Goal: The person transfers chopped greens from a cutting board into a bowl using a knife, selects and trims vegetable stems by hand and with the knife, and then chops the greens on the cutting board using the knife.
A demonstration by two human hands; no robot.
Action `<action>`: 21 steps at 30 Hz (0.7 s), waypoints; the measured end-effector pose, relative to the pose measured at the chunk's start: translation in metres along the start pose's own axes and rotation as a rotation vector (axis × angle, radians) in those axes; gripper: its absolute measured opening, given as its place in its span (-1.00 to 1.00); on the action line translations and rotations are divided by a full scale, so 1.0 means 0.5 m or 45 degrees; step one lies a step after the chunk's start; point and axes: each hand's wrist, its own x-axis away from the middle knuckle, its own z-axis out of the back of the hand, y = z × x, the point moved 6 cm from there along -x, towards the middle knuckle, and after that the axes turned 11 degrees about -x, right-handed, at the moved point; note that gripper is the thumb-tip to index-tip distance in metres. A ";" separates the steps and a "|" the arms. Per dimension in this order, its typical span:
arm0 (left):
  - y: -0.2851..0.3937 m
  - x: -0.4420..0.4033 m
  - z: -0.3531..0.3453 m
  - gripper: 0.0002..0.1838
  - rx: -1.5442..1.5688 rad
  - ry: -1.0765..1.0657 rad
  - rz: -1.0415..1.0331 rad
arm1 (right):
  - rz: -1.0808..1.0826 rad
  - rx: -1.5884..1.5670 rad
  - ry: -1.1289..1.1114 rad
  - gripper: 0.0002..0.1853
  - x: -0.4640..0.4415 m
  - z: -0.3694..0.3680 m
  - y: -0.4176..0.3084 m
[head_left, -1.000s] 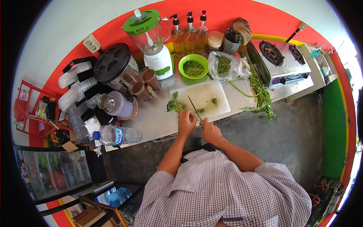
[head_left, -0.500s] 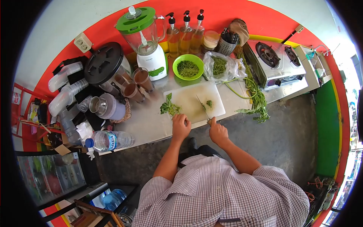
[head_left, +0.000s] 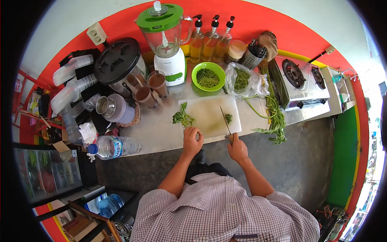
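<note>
My right hand [head_left: 237, 149] is closed around the handle of a knife [head_left: 224, 119]. Its blade points away from me over the white cutting board [head_left: 207, 105], just left of a small pile of chopped greens [head_left: 229, 118]. At the board's near left edge, my left hand [head_left: 192, 140] has its fingers curled in; whether something is between them is hidden. Just beyond those fingers lies a small bunch of leafy stems [head_left: 184, 116], partly on the board. Behind the board sits a green bowl [head_left: 200, 85] of chopped greens.
Right of the bowl are a plastic bag of chopped greens [head_left: 242, 80] and long stems [head_left: 275, 117]. A blender [head_left: 169, 66], pump bottles [head_left: 210, 44] and a gas stove [head_left: 302, 80] line the wall. Cups [head_left: 143, 94] and a water bottle [head_left: 111, 147] stand left.
The knife blade has shifted right relative to the board. Chopped bits that lay on both sides of it now form one pile on its right. The left hand stays near the stems.
</note>
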 end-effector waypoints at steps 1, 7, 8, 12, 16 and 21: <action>0.005 -0.004 0.010 -0.83 -0.008 0.011 0.011 | 0.013 0.006 -0.010 -0.32 0.002 0.000 -0.004; -0.038 -0.020 0.090 -0.75 -0.337 0.173 0.332 | 0.178 -0.087 -0.032 -0.27 0.007 -0.019 -0.014; -0.051 -0.016 0.094 -0.71 -0.385 0.152 0.384 | 0.187 -0.093 -0.084 -0.29 0.006 -0.024 -0.016; -0.080 0.021 0.100 -0.64 -0.425 0.086 0.425 | 0.297 -0.061 -0.183 -0.37 0.005 -0.039 -0.029; -0.088 0.048 0.110 -0.71 -0.342 0.086 0.452 | 0.361 -0.018 -0.225 -0.41 -0.009 -0.036 -0.038; -0.109 0.071 0.101 -0.84 -0.164 -0.153 0.619 | 0.315 -0.033 -0.190 -0.49 -0.041 -0.021 0.002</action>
